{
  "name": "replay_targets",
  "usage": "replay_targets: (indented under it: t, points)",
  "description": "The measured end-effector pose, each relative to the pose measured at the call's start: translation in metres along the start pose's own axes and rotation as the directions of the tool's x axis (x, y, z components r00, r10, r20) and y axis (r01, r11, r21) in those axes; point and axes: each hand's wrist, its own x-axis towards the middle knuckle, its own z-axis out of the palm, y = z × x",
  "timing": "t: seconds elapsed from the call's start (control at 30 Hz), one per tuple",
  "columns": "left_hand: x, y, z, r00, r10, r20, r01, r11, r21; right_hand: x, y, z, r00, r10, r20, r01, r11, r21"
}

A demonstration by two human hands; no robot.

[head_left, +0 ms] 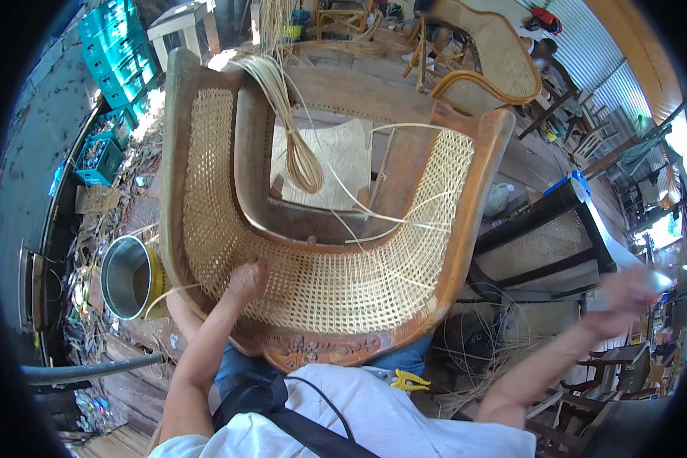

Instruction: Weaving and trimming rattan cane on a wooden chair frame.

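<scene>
A carved wooden chair frame [459,305] with a curved panel of woven cane [328,294] rests across my lap. My left hand [248,281] is closed against the left part of the weave. Its fingertips are hidden, so what they grip cannot be made out. Far out to the right is my right hand [624,299], smeared by motion, with a pale bright patch at its fingertips. A looped bundle of cane strands [301,164] hangs over the frame's far rail. Loose strands [404,221] arc across the right side of the weave.
A metal bucket [127,278] stands left of the frame, near stacked green crates [118,49]. A dark cane-panelled furniture piece [538,248] is at the right. Cane scraps [485,351] lie below it. A yellow clamp [410,380] sits at my waist. People [542,49] are farther back.
</scene>
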Motion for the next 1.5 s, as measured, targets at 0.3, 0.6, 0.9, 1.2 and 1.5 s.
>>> replay_targets:
  t: [0.3,0.6,0.9,1.2,1.5]
  points:
    - [0.006,0.068,-0.097,0.988,-0.109,0.11,0.151,0.508,-0.848,0.024,0.216,-0.037,0.844,0.462,-0.273,-0.309,0.001,-0.951]
    - [0.03,0.038,-0.147,0.971,-0.205,0.122,0.205,0.979,0.008,-0.119,0.461,-0.265,0.53,0.626,-0.572,-0.561,-0.247,-0.79]
    - [0.012,-0.017,-0.104,0.967,-0.238,0.091,0.177,0.884,0.432,-0.11,0.507,-0.253,0.601,0.653,-0.462,-0.355,-0.3,-0.885]
    - [0.011,0.007,-0.15,0.949,-0.279,0.146,0.255,0.953,0.166,-0.099,0.532,-0.245,0.508,0.747,-0.429,-0.288,-0.322,-0.902]
    - [0.006,0.007,-0.15,0.952,-0.283,0.115,0.219,0.895,0.388,-0.079,0.548,-0.232,0.416,0.759,-0.501,-0.307,-0.402,-0.863]
